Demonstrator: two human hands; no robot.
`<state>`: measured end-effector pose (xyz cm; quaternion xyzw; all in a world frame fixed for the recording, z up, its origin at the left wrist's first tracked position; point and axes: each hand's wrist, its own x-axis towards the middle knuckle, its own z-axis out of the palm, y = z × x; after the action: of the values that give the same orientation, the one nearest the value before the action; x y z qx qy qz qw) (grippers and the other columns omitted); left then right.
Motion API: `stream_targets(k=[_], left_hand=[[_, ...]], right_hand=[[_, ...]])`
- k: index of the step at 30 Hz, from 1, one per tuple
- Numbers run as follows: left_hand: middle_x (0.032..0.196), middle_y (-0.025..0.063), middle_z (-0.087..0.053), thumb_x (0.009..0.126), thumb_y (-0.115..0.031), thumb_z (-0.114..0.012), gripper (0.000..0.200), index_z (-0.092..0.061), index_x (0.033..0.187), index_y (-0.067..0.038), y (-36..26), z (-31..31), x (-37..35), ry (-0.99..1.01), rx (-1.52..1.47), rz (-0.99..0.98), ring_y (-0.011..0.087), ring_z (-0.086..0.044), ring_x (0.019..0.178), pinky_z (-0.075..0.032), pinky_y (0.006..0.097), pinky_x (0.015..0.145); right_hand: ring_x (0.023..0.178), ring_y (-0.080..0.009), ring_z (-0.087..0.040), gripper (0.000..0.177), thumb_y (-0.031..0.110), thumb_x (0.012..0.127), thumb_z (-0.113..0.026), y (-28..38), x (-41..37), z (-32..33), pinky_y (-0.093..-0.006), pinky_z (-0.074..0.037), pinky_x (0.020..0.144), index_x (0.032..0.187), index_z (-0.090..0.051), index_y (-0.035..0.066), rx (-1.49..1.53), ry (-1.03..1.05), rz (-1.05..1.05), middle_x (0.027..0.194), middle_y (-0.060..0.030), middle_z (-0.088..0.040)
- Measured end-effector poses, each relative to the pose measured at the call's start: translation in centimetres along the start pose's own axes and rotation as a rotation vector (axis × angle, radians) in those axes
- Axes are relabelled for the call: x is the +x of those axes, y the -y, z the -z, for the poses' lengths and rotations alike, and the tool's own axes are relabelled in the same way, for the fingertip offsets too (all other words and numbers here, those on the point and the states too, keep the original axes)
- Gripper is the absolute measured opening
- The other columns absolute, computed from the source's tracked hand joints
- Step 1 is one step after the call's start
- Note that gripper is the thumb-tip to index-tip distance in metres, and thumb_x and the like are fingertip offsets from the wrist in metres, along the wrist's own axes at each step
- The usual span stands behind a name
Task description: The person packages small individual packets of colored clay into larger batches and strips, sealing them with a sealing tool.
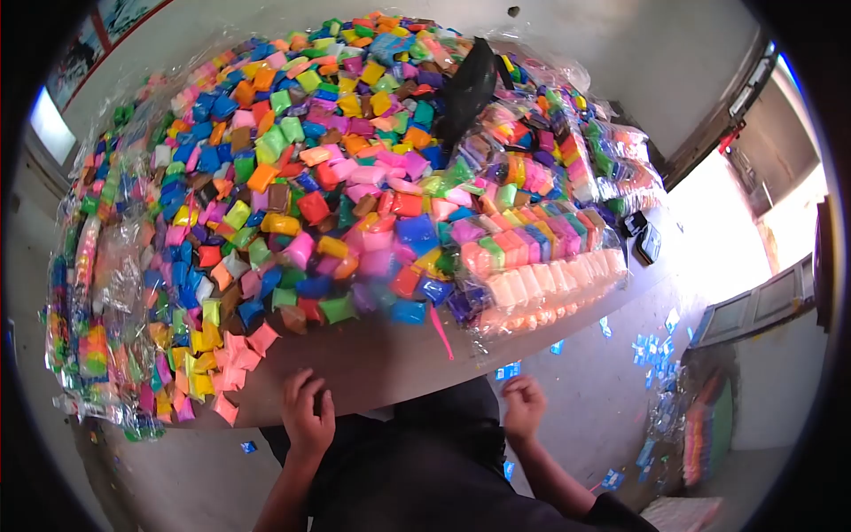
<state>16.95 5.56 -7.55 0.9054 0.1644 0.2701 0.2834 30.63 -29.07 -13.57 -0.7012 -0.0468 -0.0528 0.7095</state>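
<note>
A large heap of small bright packets (pixel 266 177), which look like soft clay in clear film, covers most of the brown table (pixel 372 355). My left hand (pixel 307 417) is over the table's near edge, its fingers loosely bent and the thumb apart, with nothing in it. Just beyond it lie salmon-pink packets (pixel 238 356). My right hand (pixel 525 408) hovers past the edge, above the floor, its fingers curled in; no held thing shows. Nearest to it on the table is a clear bag of packets in rows (pixel 541 275), peach ones in front.
A black bag (pixel 470 89) rests on the heap. More filled clear bags (pixel 115 266) line the left side. A pink strip (pixel 441 332) hangs by the near edge. Blue wrappers (pixel 653 350) litter the floor at right, near stacked coloured packets (pixel 700 430). A bright doorway (pixel 722 213) opens at right.
</note>
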Motion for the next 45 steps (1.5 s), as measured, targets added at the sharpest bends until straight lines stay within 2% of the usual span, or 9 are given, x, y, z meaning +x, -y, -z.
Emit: stream_targets(k=[1, 3, 5, 14, 18, 25, 31, 37, 45], left_hand=[[0.129, 0.0186, -0.060, 0.087, -0.003, -0.070, 0.026, -0.065, 0.112, -0.001, 0.0, 0.3, 0.1, 0.027, 0.049, -0.071, 0.0418, -0.058, 0.123, -0.048, 0.0500, 0.104], [0.125, 0.0164, -0.062, 0.085, -0.003, -0.072, 0.023, -0.068, 0.107, -0.002, 0.1, 0.7, 0.2, 0.044, 0.092, -0.129, 0.0414, -0.059, 0.121, -0.048, 0.0508, 0.104], [0.121, 0.0141, -0.064, 0.083, -0.003, -0.073, 0.019, -0.069, 0.101, -0.003, -0.1, 0.8, 0.5, 0.024, 0.030, -0.087, 0.0404, -0.061, 0.117, -0.049, 0.0516, 0.103], [0.115, 0.0145, -0.065, 0.083, 0.000, -0.071, 0.021, -0.068, 0.103, -0.003, 2.3, 3.9, 0.5, 0.002, -0.179, -0.059, 0.0377, -0.064, 0.113, -0.053, 0.0455, 0.097], [0.120, 0.0164, -0.064, 0.083, -0.001, -0.071, 0.024, -0.067, 0.107, -0.003, 4.7, 5.9, 0.9, -0.002, -0.149, -0.035, 0.0384, -0.063, 0.116, -0.051, 0.0474, 0.099], [0.130, 0.0210, -0.059, 0.084, -0.003, -0.070, 0.032, -0.066, 0.116, -0.001, 7.7, 8.0, 0.2, -0.105, 0.011, 0.163, 0.0423, -0.057, 0.123, -0.047, 0.0502, 0.106], [0.132, 0.0198, -0.061, 0.083, -0.002, -0.070, 0.028, -0.068, 0.111, -0.002, 6.0, 7.8, -1.0, 0.025, -0.003, 0.038, 0.0419, -0.055, 0.130, -0.045, 0.0510, 0.112], [0.138, 0.0149, -0.063, 0.086, -0.009, -0.068, 0.032, -0.071, 0.118, -0.005, 5.0, 5.5, -5.0, -0.010, 0.117, -0.029, 0.0338, -0.057, 0.133, -0.039, 0.0503, 0.117], [0.143, 0.0126, -0.061, 0.080, -0.008, -0.069, 0.040, -0.071, 0.120, -0.008, 4.4, 5.1, -6.1, 0.032, 0.156, -0.037, 0.0318, -0.055, 0.136, -0.040, 0.0497, 0.115]], right_hand=[[0.079, -0.0146, -0.058, 0.016, -0.012, 0.088, -0.053, 1.6, -1.5, -1.7, -0.0282, -0.048, 0.070, 0.083, -0.059, 0.002, 0.056, 0.087, -0.097, 0.089, -0.0081, -0.061], [0.078, -0.0171, -0.063, 0.015, -0.012, 0.083, -0.057, 3.2, -2.6, -4.5, -0.0290, -0.051, 0.070, 0.082, -0.060, 0.002, -0.018, 0.207, -0.011, 0.088, -0.0097, -0.066], [0.080, -0.0227, -0.071, 0.015, -0.013, 0.079, -0.061, 6.0, -2.5, -6.9, -0.0315, -0.056, 0.073, 0.080, -0.064, 0.001, -0.178, 0.479, 0.184, 0.086, -0.0121, -0.070], [0.083, -0.0287, -0.073, 0.013, -0.012, 0.080, -0.065, 9.0, -1.8, -15.8, -0.0350, -0.057, 0.076, 0.081, -0.066, 0.001, -0.255, 0.709, 0.250, 0.086, -0.0139, -0.072], [0.083, -0.0309, -0.072, 0.012, -0.010, 0.080, -0.064, 6.6, -1.0, -18.9, -0.0375, -0.057, 0.076, 0.080, -0.067, 0.002, -0.309, 0.696, 0.349, 0.086, -0.0138, -0.072], [0.079, -0.0337, -0.070, 0.012, -0.006, 0.075, -0.064, 5.8, -1.2, -20.8, -0.0414, -0.057, 0.076, 0.077, -0.068, 0.006, -0.480, 0.559, 0.497, 0.084, -0.0117, -0.071], [0.078, -0.0335, -0.069, 0.011, -0.005, 0.076, -0.063, 6.0, -1.3, -21.4, -0.0416, -0.057, 0.074, 0.075, -0.065, 0.006, -0.514, 0.532, 0.571, 0.081, -0.0114, -0.070], [0.076, -0.0340, -0.068, 0.010, -0.004, 0.075, -0.064, 5.7, -1.0, -21.0, -0.0412, -0.056, 0.070, 0.076, -0.065, 0.006, -0.514, 0.535, 0.611, 0.081, -0.0112, -0.069], [0.079, -0.0334, -0.068, 0.011, -0.005, 0.073, -0.064, 7.1, 0.1, -19.3, -0.0419, -0.056, 0.074, 0.074, -0.065, 0.005, -0.398, 0.746, 0.509, 0.081, -0.0106, -0.069]])
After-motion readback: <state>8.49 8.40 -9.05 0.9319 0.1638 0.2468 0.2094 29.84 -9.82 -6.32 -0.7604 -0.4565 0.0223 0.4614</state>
